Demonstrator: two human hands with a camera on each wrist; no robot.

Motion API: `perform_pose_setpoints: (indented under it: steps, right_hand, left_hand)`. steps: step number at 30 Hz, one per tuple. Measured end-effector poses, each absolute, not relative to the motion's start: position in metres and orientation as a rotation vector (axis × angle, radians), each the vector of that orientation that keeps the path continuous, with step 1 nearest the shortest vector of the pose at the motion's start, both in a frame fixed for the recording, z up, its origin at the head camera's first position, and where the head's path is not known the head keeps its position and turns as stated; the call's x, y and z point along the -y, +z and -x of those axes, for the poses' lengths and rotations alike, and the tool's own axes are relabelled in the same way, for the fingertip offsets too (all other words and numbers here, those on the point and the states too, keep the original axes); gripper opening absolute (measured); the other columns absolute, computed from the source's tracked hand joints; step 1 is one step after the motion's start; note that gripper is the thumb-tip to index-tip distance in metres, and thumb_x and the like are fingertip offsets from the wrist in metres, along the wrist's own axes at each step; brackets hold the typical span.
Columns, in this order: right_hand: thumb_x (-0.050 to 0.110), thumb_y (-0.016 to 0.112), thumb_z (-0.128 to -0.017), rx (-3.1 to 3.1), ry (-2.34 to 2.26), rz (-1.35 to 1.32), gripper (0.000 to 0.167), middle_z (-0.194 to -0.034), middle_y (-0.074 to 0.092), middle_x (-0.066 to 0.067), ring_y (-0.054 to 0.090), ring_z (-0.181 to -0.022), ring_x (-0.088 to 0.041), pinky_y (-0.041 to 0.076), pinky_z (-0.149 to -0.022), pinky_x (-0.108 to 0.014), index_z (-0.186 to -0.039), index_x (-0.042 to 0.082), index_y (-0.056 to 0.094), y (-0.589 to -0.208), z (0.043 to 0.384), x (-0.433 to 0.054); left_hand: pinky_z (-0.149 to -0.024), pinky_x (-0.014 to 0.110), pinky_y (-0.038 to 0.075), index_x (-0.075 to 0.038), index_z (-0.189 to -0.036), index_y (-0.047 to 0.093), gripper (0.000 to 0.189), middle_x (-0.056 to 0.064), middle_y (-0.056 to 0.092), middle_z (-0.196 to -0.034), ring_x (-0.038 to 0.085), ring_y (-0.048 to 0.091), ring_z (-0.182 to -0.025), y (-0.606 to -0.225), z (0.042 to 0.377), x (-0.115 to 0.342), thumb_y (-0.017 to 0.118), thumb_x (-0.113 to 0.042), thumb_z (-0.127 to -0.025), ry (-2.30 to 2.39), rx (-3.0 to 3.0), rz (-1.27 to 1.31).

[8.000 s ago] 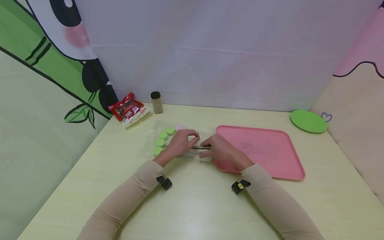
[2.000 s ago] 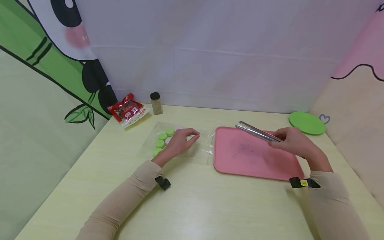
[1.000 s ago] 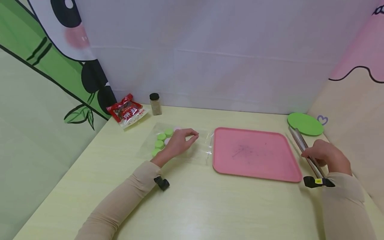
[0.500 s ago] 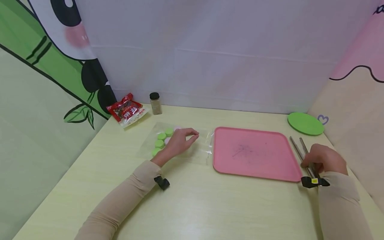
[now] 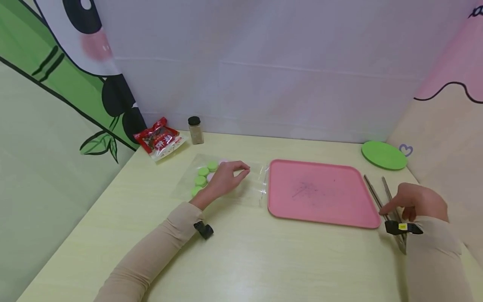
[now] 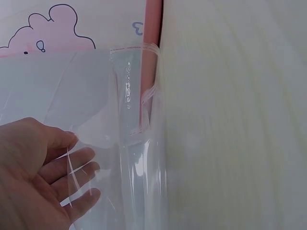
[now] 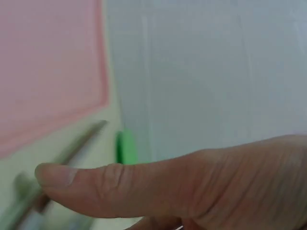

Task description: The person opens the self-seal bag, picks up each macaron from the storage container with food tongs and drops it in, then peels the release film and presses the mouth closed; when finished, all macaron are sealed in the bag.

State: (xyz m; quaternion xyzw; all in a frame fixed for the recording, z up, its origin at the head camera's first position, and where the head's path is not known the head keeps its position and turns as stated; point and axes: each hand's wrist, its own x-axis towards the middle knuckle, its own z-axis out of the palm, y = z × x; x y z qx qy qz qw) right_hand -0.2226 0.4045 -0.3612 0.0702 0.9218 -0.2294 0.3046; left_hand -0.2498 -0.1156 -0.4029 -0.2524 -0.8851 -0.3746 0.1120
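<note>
My left hand (image 5: 226,178) pinches the edge of a clear plastic bag (image 6: 100,124) between thumb and fingers, close to its open end. Several green macarons (image 5: 200,181) and a few pale lilac ones show at the bag's far left side, partly hidden by that hand. To the right of the pink tray (image 5: 324,220), a pair of metal tongs (image 5: 372,191) lies on the table with its arms spread. Over the tongs is my right hand (image 5: 420,203), thumb stretched straight along them, fingers loosened; the wrist camera hides part of the tongs. The right wrist view is blurred.
A round green plate (image 5: 385,155) lies at the back right, beyond the tongs. At the back left are a red snack packet (image 5: 160,140) and a small black-capped jar (image 5: 196,131). A cloth backdrop rises right behind the table.
The right hand has carried the tongs from the bag, over the tray, down to its right side. The tongs' arms have spread and the hand has loosened. The left hand stays at the bag.
</note>
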Motion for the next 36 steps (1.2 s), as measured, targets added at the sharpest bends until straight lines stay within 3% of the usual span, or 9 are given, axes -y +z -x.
perform_pose_setpoints:
  steps: [4,7,9,12,15,19,25,30,36]
  right_hand:
    - [0.046,0.072,-0.09,-2.464,-0.628,-0.174,0.051,-0.059,0.044,0.001,0.041,-0.055,-0.013,0.039,-0.054,-0.029,-0.064,0.016,0.039,-0.346,0.222,-0.412]
    - [0.052,0.064,-0.093,-2.595,-0.601,-0.091,0.055,-0.064,0.051,-0.002,0.051,-0.061,-0.017,0.049,-0.057,-0.034,-0.067,0.005,0.05,-0.331,0.222,-0.411]
    - [0.053,0.06,-0.095,-2.7,-0.615,-0.038,0.066,-0.072,0.062,-0.008,0.061,-0.067,-0.023,0.055,-0.062,-0.039,-0.087,-0.012,0.057,-0.321,0.223,-0.407]
    - [0.049,0.057,-0.099,-2.84,-0.716,0.05,0.076,-0.09,0.071,-0.02,0.069,-0.077,-0.028,0.058,-0.067,-0.04,-0.121,-0.023,0.047,-0.31,0.222,-0.393]
    - [0.043,0.055,-0.102,-2.93,-0.884,0.157,0.066,-0.097,0.072,-0.022,0.071,-0.077,-0.022,0.057,-0.066,-0.033,-0.127,-0.018,0.05,-0.307,0.222,-0.367]
    - [0.04,0.058,-0.102,-2.896,-1.122,0.294,0.053,-0.097,0.073,-0.015,0.07,-0.075,-0.014,0.057,-0.066,-0.026,-0.125,-0.007,0.058,-0.319,0.227,-0.314]
    - [0.033,0.061,-0.102,-2.579,-1.353,0.445,0.046,-0.096,0.073,-0.014,0.071,-0.082,-0.024,0.059,-0.076,-0.042,-0.127,-0.005,0.059,-0.355,0.229,-0.232]
    - [0.03,0.059,-0.103,-2.235,-1.538,0.466,0.05,-0.095,0.072,-0.016,0.07,-0.084,-0.029,0.059,-0.077,-0.042,-0.137,-0.005,0.052,-0.379,0.22,-0.181]
    - [0.022,0.05,-0.106,-1.726,-1.706,0.371,0.056,-0.095,0.073,-0.014,0.07,-0.078,-0.019,0.059,-0.076,-0.033,-0.15,-0.008,0.031,-0.397,0.207,-0.135]
  left_hand:
    - [-0.094,0.042,0.053,0.001,-0.106,0.074,0.018,0.01,0.075,-0.105,0.027,0.069,-0.106,-0.404,0.25,0.116,0.066,-0.013,-0.098,-1.099,2.598,0.745]
    - [-0.095,0.042,0.053,0.0,-0.106,0.075,0.019,0.009,0.075,-0.105,0.026,0.069,-0.106,-0.405,0.252,0.116,0.066,-0.014,-0.098,-1.095,2.602,0.738]
    - [-0.095,0.041,0.053,0.0,-0.106,0.075,0.019,0.009,0.075,-0.105,0.026,0.069,-0.106,-0.406,0.253,0.116,0.065,-0.015,-0.099,-1.091,2.604,0.735]
    - [-0.095,0.041,0.053,0.0,-0.107,0.075,0.019,0.009,0.075,-0.106,0.026,0.069,-0.107,-0.407,0.254,0.116,0.065,-0.015,-0.099,-1.088,2.605,0.734]
    - [-0.095,0.041,0.053,0.0,-0.107,0.075,0.019,0.009,0.075,-0.105,0.026,0.069,-0.107,-0.408,0.255,0.116,0.065,-0.015,-0.099,-1.086,2.606,0.734]
    - [-0.096,0.041,0.052,0.0,-0.107,0.074,0.019,0.009,0.075,-0.106,0.025,0.069,-0.107,-0.407,0.256,0.116,0.065,-0.015,-0.099,-1.077,2.62,0.724]
    - [-0.097,0.041,0.052,-0.001,-0.108,0.074,0.019,0.009,0.075,-0.107,0.026,0.068,-0.109,-0.406,0.254,0.114,0.065,-0.014,-0.099,-1.069,2.644,0.711]
    - [-0.097,0.042,0.052,0.0,-0.109,0.074,0.02,0.009,0.074,-0.108,0.027,0.068,-0.11,-0.406,0.253,0.114,0.065,-0.015,-0.099,-1.066,2.661,0.704]
    - [-0.097,0.042,0.052,-0.001,-0.109,0.074,0.02,0.008,0.075,-0.108,0.026,0.068,-0.11,-0.406,0.254,0.115,0.065,-0.016,-0.099,-1.058,2.662,0.7]
